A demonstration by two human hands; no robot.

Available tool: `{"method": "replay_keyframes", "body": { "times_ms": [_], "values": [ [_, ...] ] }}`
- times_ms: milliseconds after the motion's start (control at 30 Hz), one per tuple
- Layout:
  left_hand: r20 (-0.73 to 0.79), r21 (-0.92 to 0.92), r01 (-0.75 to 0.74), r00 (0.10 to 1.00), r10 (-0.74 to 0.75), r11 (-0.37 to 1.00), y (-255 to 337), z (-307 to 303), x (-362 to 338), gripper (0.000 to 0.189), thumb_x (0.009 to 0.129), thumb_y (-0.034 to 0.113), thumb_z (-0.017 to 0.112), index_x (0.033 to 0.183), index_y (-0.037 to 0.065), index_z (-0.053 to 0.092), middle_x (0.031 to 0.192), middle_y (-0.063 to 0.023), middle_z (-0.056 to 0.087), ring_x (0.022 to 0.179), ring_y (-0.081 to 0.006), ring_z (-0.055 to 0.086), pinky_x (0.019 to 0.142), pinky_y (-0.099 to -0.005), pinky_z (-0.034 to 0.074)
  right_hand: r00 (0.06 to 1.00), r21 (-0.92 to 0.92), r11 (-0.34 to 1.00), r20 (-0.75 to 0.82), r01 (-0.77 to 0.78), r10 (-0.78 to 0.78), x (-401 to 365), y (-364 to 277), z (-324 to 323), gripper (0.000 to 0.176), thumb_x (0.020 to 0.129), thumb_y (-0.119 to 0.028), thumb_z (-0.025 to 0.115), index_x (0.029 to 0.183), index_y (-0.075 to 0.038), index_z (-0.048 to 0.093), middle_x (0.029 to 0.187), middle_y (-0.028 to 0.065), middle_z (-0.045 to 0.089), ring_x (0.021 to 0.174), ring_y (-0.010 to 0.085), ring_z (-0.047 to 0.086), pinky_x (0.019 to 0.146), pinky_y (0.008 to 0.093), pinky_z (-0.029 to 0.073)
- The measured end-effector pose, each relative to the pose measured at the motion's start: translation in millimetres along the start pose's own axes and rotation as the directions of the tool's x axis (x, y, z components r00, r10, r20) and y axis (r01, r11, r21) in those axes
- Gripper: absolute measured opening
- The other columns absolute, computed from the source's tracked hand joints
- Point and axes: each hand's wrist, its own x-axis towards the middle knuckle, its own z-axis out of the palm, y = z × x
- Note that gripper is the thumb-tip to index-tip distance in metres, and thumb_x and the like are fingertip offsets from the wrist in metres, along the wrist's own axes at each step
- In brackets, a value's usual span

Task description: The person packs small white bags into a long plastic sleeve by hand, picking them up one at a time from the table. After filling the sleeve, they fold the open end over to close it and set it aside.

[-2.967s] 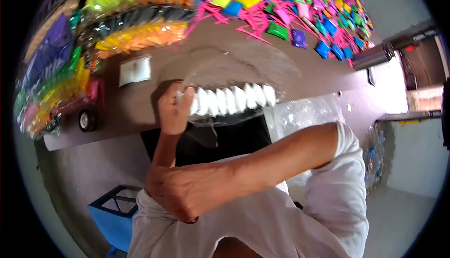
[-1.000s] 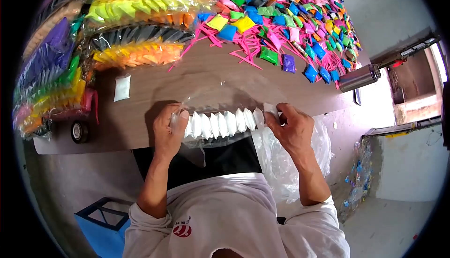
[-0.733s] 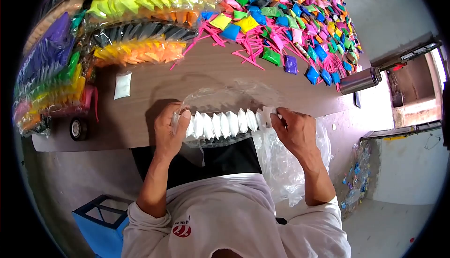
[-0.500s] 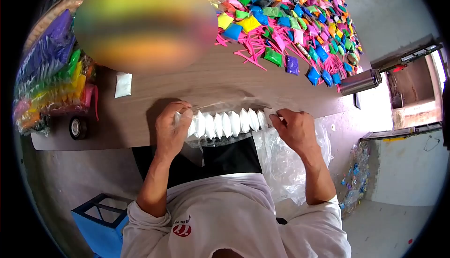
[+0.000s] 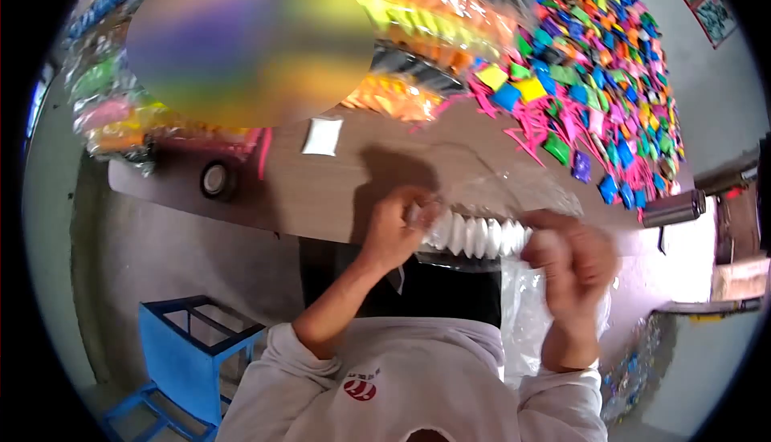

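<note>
A row of small white packets (image 5: 480, 237) lies side by side in a clear plastic bag at the table's front edge, above my lap. My left hand (image 5: 399, 227) is closed round the left end of the row, with the plastic bunched at its fingertips. At the right end is my right hand (image 5: 574, 259), its fingers bent and smeared by motion; whether they grip the bag cannot be made out. One loose white packet (image 5: 323, 136) lies flat on the table, beyond my left hand.
Bagged rows of colourful packets (image 5: 401, 97) line the table's far side. At the right is a heap of loose coloured packets (image 5: 594, 81) with pink sticks. A tape roll (image 5: 217, 179), a metal flask (image 5: 675, 207) and a blue stool (image 5: 181, 354) are also around.
The view has swung left, so everything sits further right. My right hand has turned and moved over the row's right end. My left hand keeps its hold at the left end.
</note>
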Motion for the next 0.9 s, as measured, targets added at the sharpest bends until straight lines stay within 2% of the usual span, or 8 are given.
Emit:
{"method": "replay_keyframes", "body": {
  "times_ms": [67,133,333,433,667,733,833,900],
  "values": [
    [0.107,-0.275,-0.063,0.99,0.095,0.959,-10,-3,1,0.014,0.09,0.01,0.067,0.101,0.001,0.065,0.089,-0.0046,0.064,0.084,-0.0121,0.059,0.074,-0.0283,0.049,0.966,0.097,0.973,0.133,0.209,-0.221,13,-10,57,0.02,0.085,-0.001,0.064,0.104,0.004,0.066,0.093,0.0171,0.069,0.079,0.0303,0.069,0.067,0.0392,0.055],
    [-0.04,0.01,-0.172,0.984,0.172,0.985,-3,5,-5,0.019,0.091,0.013,0.068,0.103,0.0,0.063,0.095,-0.0087,0.065,0.09,-0.0154,0.06,0.081,-0.0298,0.048,0.943,0.121,0.969,0.23,0.218,-0.241,30,-22,114,0.026,0.092,-0.01,0.063,0.112,0.006,0.062,0.096,0.0211,0.066,0.083,0.039,0.065,0.076,0.0421,0.053],
    [0.018,0.085,-0.051,0.999,0.05,0.995,10,-3,-1,0.028,0.093,0.027,0.067,0.102,0.001,0.065,0.087,-0.0066,0.066,0.077,-0.0143,0.06,0.07,-0.0295,0.048,0.976,-0.254,0.967,0.218,0.029,0.028,95,9,247,0.028,0.085,-0.006,0.055,0.11,0.008,0.057,0.117,0.0244,0.057,0.111,0.0422,0.054,0.092,0.0454,0.047],
    [0.022,0.075,0.028,0.999,-0.03,0.997,9,-2,-3,0.029,0.093,0.03,0.068,0.101,0.002,0.067,0.086,-0.0066,0.066,0.071,-0.0134,0.059,0.063,-0.0304,0.047,0.993,-0.367,0.924,0.004,-0.109,0.119,110,37,293,0.031,0.091,-0.013,0.051,0.114,0.006,0.06,0.117,0.0226,0.058,0.108,0.0367,0.056,0.09,0.043,0.048],
    [0.038,0.1,0.047,0.998,-0.051,0.994,16,-4,-2,0.028,0.095,0.031,0.065,0.101,0.004,0.068,0.072,-0.005,0.063,0.066,-0.0133,0.057,0.061,-0.0319,0.046,0.964,-0.518,0.82,-0.033,-0.243,0.264,110,62,306,0.038,0.084,-0.016,0.06,0.116,0.003,0.06,0.116,0.021,0.061,0.106,0.0352,0.061,0.084,0.0445,0.053],
    [0.103,0.122,0.071,0.991,-0.083,0.99,17,-5,-3,0.029,0.095,0.031,0.065,0.101,0.004,0.069,0.078,-0.0074,0.065,0.071,-0.0144,0.059,0.065,-0.0314,0.048,0.922,-0.364,0.9,0.203,-0.241,0.329,109,66,298,0.028,0.089,-0.018,0.055,0.107,0.001,0.065,0.101,0.0168,0.065,0.093,0.0339,0.063,0.075,0.0438,0.051],
    [-0.035,0.177,-0.033,0.999,0.04,0.984,-8,3,-3,0.027,0.094,0.029,0.065,0.103,0.003,0.068,0.085,-0.0099,0.066,0.078,-0.0181,0.061,0.073,-0.032,0.048,0.967,0.002,0.967,0.028,-0.254,0.254,98,56,298,0.021,0.088,-0.021,0.062,0.098,-0.003,0.066,0.09,0.0146,0.066,0.083,0.0315,0.065,0.07,0.0435,0.052],
    [-0.032,0.169,-0.092,0.995,0.099,0.981,4,5,-4,0.026,0.094,0.029,0.065,0.103,0.004,0.066,0.086,-0.0113,0.066,0.078,-0.0212,0.062,0.073,-0.0342,0.049,0.907,0.753,0.526,0.23,-0.395,0.352,96,28,280,0.023,0.092,-0.029,0.065,0.097,-0.006,0.062,0.09,0.0105,0.066,0.084,0.0273,0.066,0.069,0.0437,0.054]
  ]
}}
